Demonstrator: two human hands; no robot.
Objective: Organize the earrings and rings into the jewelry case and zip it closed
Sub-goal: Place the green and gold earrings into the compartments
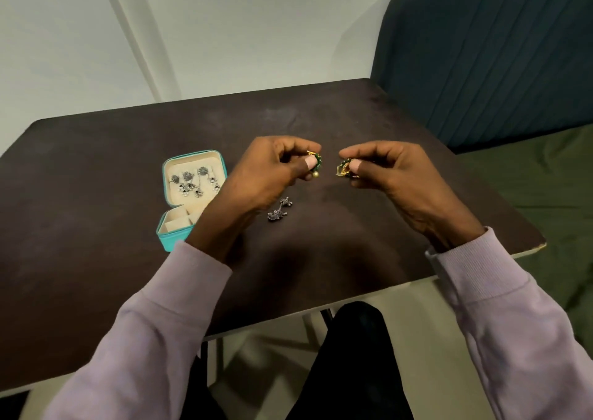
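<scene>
at frame centre the left hand [276, 169] pinches a green-and-gold earring [316, 162] between thumb and curled fingers; just right of it the right hand [385, 169] pinches the matching earring [345, 167] — the two pieces near, not touching. below the hands a silver earring pair [279, 209] lies on the dark table [96, 227]. left of centre the teal jewelry case [192, 191] lies open, silver earrings hung in its lid. upper right — a blue padded headboard [497, 60].
</scene>
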